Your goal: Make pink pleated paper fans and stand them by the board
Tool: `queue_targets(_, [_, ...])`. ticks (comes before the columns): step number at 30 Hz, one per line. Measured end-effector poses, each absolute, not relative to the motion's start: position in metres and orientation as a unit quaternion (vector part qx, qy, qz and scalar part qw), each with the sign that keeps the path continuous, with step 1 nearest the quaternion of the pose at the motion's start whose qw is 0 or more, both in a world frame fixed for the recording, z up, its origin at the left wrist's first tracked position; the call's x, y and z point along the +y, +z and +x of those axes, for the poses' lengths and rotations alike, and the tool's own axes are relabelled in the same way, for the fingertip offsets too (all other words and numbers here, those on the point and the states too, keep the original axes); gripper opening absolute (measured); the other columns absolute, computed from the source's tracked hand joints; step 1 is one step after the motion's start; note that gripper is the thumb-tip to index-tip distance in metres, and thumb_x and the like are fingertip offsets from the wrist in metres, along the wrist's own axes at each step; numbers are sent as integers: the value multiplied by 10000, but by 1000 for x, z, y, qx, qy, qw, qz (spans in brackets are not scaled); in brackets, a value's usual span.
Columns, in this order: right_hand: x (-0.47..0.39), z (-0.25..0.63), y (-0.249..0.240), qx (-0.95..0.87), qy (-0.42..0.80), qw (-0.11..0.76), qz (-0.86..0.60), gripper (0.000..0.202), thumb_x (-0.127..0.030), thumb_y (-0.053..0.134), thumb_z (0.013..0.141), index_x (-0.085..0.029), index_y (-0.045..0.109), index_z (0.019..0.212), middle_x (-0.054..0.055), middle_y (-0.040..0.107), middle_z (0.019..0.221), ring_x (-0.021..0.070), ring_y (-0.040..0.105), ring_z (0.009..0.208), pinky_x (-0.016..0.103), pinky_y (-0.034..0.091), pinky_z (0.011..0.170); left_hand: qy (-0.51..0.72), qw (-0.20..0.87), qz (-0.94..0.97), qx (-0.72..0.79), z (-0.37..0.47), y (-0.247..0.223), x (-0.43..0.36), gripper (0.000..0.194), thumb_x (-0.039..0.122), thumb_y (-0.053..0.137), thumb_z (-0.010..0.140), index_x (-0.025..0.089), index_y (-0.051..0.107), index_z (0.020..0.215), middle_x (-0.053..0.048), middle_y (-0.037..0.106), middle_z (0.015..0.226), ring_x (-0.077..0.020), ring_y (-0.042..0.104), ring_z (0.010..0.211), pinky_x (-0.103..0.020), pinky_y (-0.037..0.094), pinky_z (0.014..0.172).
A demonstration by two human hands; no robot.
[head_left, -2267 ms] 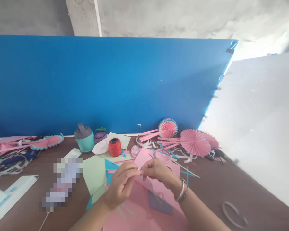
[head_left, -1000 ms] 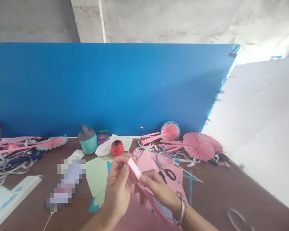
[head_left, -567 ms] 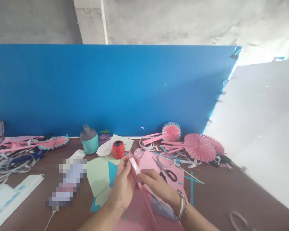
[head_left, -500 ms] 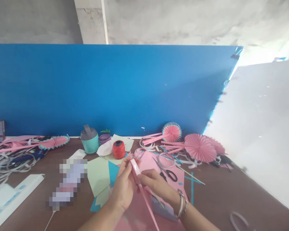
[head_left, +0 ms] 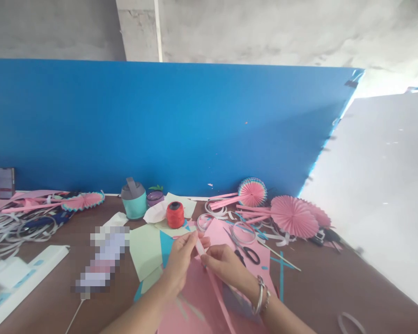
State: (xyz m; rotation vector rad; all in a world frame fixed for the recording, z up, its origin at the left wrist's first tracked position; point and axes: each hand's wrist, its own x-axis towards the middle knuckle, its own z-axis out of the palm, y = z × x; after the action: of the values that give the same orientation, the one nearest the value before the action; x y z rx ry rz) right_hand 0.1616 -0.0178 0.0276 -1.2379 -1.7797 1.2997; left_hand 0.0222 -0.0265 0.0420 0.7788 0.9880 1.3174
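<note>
Between my two hands runs a long, narrow pink paper strip (head_left: pixel 218 299), its lower part slanting down to the bottom edge. My left hand (head_left: pixel 181 260) pinches the upper end, where the surface looks pale and glossy. Just below, the fingers of my right hand (head_left: pixel 226 264) are closed on the same strip; bracelets circle that wrist. Pink paper (head_left: pixel 181 311) spreads beneath both hands. Black-handled scissors (head_left: pixel 251 255) lie on pink sheets to the right of my right hand. A red spool of thread (head_left: pixel 175 215) stands beyond my left hand.
Pleated pink paper fans (head_left: pixel 294 217) lie at the back right, another fan (head_left: pixel 85 201) at the left. A teal cup (head_left: pixel 134 202) stands by the blue partition (head_left: pixel 160 125). Tape rolls (head_left: pixel 244 232), green paper (head_left: pixel 146 250), a power strip (head_left: pixel 31 278) and tangled white strips (head_left: pixel 28 225) cover the brown table.
My hands have shifted slightly along the strip, and its pale upper end now tilts differently and shows less. The view has turned a little to the left.
</note>
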Motion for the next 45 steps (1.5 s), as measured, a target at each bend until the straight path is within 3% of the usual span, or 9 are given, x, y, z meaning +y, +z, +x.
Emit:
queue_targets(7, [-20, 158, 32, -657, 505, 314, -464, 319, -388, 549, 781, -117, 671, 665, 12, 603, 624, 129, 498, 617, 232, 338, 574, 568, 596, 357, 442, 23, 38, -25, 481, 567, 728, 627, 134, 679, 831, -104, 733, 839, -279, 674, 910, -324, 518, 739])
queue_targets(11, [-18, 159, 29, -634, 536, 326, -451, 306, -388, 585, 765, -118, 695, 673, 36, 654, 661, 146, 542, 645, 249, 380, 633, 573, 599, 357, 431, 24, 36, -27, 453, 530, 722, 655, 129, 678, 860, -114, 728, 858, -283, 669, 923, -285, 509, 632])
queue_targets(15, [-18, 162, 32, -657, 521, 313, -446, 252, -312, 591, 748, -124, 711, 631, 24, 642, 608, 126, 510, 586, 240, 360, 591, 559, 663, 265, 421, 25, 35, -26, 356, 406, 655, 741, 95, 657, 914, -145, 727, 843, -282, 687, 862, -266, 478, 519])
queue_targets(19, [-20, 161, 38, -670, 504, 302, -453, 242, -270, 575, 737, -125, 699, 589, -7, 566, 514, 91, 420, 498, 227, 298, 513, 525, 705, 203, 432, 22, 38, -22, 224, 221, 505, 833, 75, 653, 916, -150, 735, 843, -232, 703, 811, -266, 505, 585])
queue_targets(24, [-22, 160, 40, -679, 484, 288, -470, 267, -288, 566, 753, -125, 687, 579, -11, 546, 512, 79, 382, 481, 223, 267, 483, 493, 731, 185, 434, 16, 46, -19, 222, 141, 464, 822, 59, 660, 889, -144, 740, 801, -197, 710, 775, -265, 525, 694])
queue_targets(28, [-20, 162, 38, -682, 470, 276, -487, 263, -294, 572, 751, -129, 690, 583, -12, 559, 513, 74, 369, 467, 224, 254, 469, 479, 738, 188, 436, 14, 50, -19, 232, 157, 455, 827, 63, 656, 894, -142, 738, 788, -199, 703, 718, -274, 514, 639])
queue_targets(33, [-17, 166, 40, -669, 479, 302, -481, 282, -332, 574, 753, -132, 714, 611, 45, 688, 639, 142, 564, 599, 248, 402, 598, 485, 765, 242, 347, 14, 48, -21, 338, 351, 490, 872, 84, 647, 1006, -153, 725, 949, -218, 686, 817, -285, 492, 661])
queue_targets(39, [-16, 168, 40, -660, 521, 319, -437, 343, -431, 598, 755, -124, 734, 691, 91, 722, 721, 212, 640, 722, 311, 459, 717, 507, 700, 326, 384, 17, 39, -22, 466, 458, 691, 721, 101, 643, 1017, -157, 714, 981, -232, 665, 762, -284, 453, 549])
queue_targets(45, [-13, 169, 33, -664, 543, 318, -405, 322, -413, 610, 766, -118, 711, 689, 72, 708, 720, 188, 621, 702, 285, 444, 678, 523, 699, 270, 406, 23, 31, -24, 361, 413, 663, 766, 109, 649, 960, -147, 724, 936, -213, 669, 763, -282, 473, 588])
